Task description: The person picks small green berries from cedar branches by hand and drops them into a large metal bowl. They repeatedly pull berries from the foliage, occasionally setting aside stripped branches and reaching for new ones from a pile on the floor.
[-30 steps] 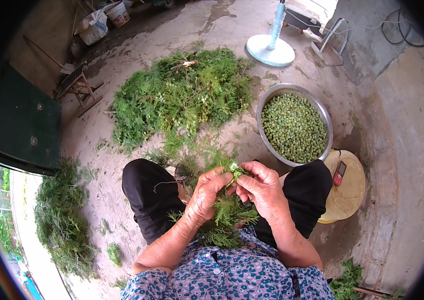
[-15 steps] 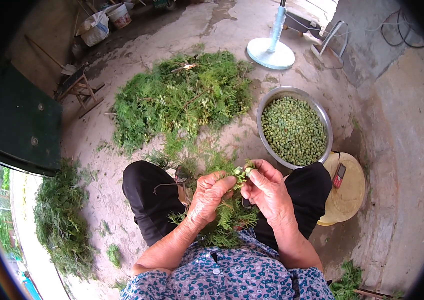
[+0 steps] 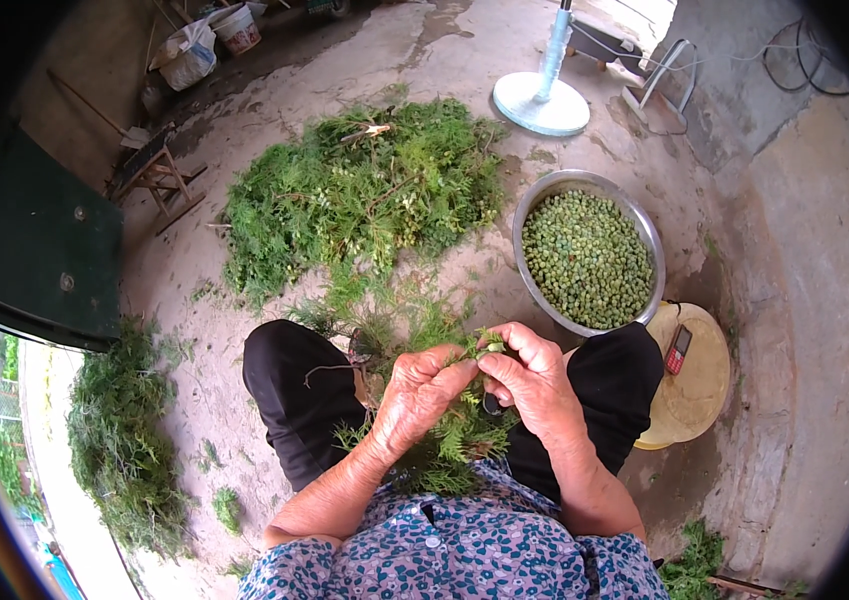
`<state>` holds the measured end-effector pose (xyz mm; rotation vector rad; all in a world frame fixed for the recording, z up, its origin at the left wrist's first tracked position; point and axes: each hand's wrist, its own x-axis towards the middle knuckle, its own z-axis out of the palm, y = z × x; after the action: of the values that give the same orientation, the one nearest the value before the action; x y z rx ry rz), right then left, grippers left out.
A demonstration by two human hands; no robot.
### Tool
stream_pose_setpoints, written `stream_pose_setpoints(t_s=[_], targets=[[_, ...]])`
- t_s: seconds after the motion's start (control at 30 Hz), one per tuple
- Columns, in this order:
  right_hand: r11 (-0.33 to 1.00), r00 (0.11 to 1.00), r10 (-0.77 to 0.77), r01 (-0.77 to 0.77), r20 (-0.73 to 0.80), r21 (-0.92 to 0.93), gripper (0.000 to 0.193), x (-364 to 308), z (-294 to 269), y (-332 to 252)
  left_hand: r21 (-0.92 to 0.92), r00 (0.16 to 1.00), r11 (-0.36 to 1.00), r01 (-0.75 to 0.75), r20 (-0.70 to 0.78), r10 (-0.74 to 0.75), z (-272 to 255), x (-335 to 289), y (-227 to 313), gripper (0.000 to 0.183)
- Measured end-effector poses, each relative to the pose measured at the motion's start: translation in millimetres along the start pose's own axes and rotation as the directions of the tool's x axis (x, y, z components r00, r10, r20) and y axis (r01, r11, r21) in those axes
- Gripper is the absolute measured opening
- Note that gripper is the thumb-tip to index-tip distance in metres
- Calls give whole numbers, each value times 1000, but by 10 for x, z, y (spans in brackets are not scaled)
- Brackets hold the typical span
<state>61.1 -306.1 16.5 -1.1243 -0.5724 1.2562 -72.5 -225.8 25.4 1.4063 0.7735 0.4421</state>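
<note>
Left grip [image 3: 416, 392] pinching a leafy sprig [image 3: 468, 344], right grip [image 3: 532, 380] pinching it too, basin [image 3: 569, 180] of green cones [image 3: 587, 258] ahead

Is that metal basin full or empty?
Well filled: small green cones spread across the metal basin, leaving its upper edge bare.

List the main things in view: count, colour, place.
held sprig: one, green, between fingertips
loose greenery: several clumps, green, lap and floor
basin: one, silver, right
pods: uncountable, green, in basin
round stand: one, yellow, right
phone: one, red, on stand
pole: one, pale blue, top right
wooden frame: one, brown, upper left
bucket: one, white, top left
panel: one, dark green, left
legs: two, black trousers, centre
shirt: one, blue-patterned, bottom
left hand: one, bare, centre
right hand: one, bare, centre
</note>
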Motion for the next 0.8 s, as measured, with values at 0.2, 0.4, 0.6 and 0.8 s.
stream_pose_setpoints(t_s=[0.2, 0.4, 0.6, 0.8], targets=[[894, 984, 55, -125, 170, 430, 12, -8, -101, 42, -386, 962, 887, 256, 6, -275, -65, 36, -36, 13], [991, 985, 119, -110, 127, -77, 15, -31, -53, -83, -541, 999, 840, 38, -10, -51, -4, 79, -193, 31], [896, 994, 92, -58, 56, -441, 16, -10, 33, -123, -407, 993, 913, 16, -97, -61, 8, 75, -120, 17], [978, 971, 208, -208, 118, -11, 9, -22, 6, -33, -578, 989, 812, 85, -49, -139, 24, 108, -169, 9]])
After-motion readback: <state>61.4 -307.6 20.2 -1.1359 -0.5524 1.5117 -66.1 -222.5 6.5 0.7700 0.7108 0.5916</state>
